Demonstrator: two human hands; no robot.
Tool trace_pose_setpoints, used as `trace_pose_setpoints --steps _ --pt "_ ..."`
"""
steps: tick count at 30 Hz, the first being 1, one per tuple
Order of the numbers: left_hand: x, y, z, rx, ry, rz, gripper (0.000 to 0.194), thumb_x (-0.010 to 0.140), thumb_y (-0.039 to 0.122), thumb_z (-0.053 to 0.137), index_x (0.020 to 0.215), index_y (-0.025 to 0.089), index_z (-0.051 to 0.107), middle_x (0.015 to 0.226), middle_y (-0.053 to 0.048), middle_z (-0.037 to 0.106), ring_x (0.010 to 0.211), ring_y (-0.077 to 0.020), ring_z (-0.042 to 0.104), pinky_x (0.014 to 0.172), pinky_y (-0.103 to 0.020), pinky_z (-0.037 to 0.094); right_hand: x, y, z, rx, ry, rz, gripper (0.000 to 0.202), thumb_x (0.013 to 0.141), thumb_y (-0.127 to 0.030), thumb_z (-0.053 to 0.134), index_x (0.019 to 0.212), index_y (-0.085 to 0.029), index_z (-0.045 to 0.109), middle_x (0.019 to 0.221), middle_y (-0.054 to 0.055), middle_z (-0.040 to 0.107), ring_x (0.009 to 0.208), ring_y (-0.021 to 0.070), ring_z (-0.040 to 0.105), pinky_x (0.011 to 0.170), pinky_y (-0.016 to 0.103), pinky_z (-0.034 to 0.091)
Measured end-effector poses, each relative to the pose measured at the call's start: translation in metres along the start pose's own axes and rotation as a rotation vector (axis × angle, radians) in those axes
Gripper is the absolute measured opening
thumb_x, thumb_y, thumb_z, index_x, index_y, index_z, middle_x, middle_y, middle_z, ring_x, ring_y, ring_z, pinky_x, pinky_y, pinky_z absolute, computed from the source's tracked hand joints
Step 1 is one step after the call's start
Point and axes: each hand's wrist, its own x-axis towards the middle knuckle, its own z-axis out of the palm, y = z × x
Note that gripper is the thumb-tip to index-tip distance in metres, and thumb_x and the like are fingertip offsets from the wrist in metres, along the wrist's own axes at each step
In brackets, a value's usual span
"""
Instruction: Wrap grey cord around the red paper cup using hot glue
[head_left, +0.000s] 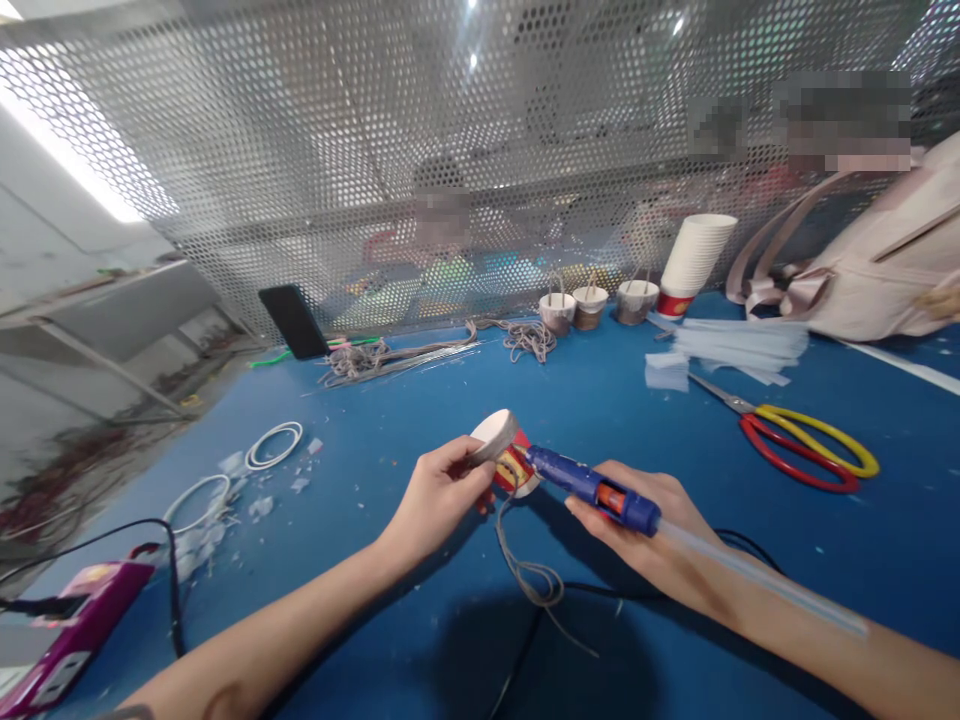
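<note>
Head view: red-and-white paper cup (516,470) held tilted above blue bench (390,430), approx. centre, w/ thin grey cord (517,572) around rim area & loose end looped below. Cup is pinched at rim by L hand (435,495), thumb vs. fingers, nearly closed. Blue glue gun (570,475) is gripped by R hand (660,510), fingers curled, nozzle at cup wall; clear glue stick (765,572) sticks out of rear. Nozzle best kept close, bead thin, L fingertips clear of hot tip; cord best pressed on while glue's tacky, slack kept off nozzle. Farther out: red-and-yellow-handled metal scissors (741,405) to R, white paper cup stack (697,255) at back, purple power strip (86,620) far L.
</note>
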Motion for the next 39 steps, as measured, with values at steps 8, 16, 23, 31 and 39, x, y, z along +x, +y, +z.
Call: trace_pose_setpoints --steps 8,16,23,31,39 --pt "0.0 -0.003 -0.001 0.005 -0.009 0.009 0.008 0.069 0.021 0.057 0.069 0.014 0.06 0.054 0.004 0.057 0.047 -0.0086 0.052 0.049 -0.021 0.045 -0.003 0.001 0.002 -0.002 -0.014 -0.073 0.015 0.086 -0.03 0.052 0.076 -0.02 0.055 0.059 -0.003 0.058 0.045 0.0085 0.05 0.048 0.02 0.039" --pt "0.0 -0.001 0.001 0.03 -0.01 0.005 0.01 0.071 0.022 0.056 0.071 0.014 0.061 0.055 0.003 0.058 0.048 -0.0097 0.053 0.05 -0.022 0.046 -0.002 -0.001 0.005 0.019 -0.053 -0.106 0.017 0.087 -0.031 0.051 0.075 -0.02 0.053 0.059 -0.002 0.058 0.046 0.009 0.05 0.049 0.021 0.04" --pt "0.0 -0.001 0.0 0.01 -0.006 0.008 0.01 0.07 0.023 0.058 0.07 0.014 0.062 0.056 0.003 0.058 0.047 -0.0098 0.053 0.05 -0.022 0.046 0.0 -0.002 -0.002 0.015 -0.048 0.023 0.019 0.086 -0.033 0.052 0.072 -0.02 0.054 0.057 -0.004 0.055 0.045 0.009 0.045 0.049 0.021 0.038" --pt "-0.001 0.0 -0.002 0.016 -0.006 0.028 0.01 0.07 0.022 0.058 0.067 0.014 0.061 0.055 0.003 0.057 0.048 -0.0094 0.052 0.051 -0.022 0.044 0.003 -0.005 -0.01 0.114 -0.065 0.199 0.029 0.084 -0.038 0.053 0.062 -0.02 0.047 0.052 -0.006 0.047 0.045 0.0081 0.038 0.043 0.02 0.034" --pt "0.001 -0.003 -0.004 -0.014 -0.043 0.026 0.009 0.071 0.022 0.059 0.071 0.013 0.061 0.055 0.002 0.058 0.048 -0.01 0.052 0.05 -0.023 0.045 0.005 -0.005 -0.011 0.132 -0.072 0.239 0.03 0.082 -0.04 0.052 0.061 -0.02 0.045 0.051 -0.005 0.044 0.046 0.009 0.037 0.043 0.021 0.033"
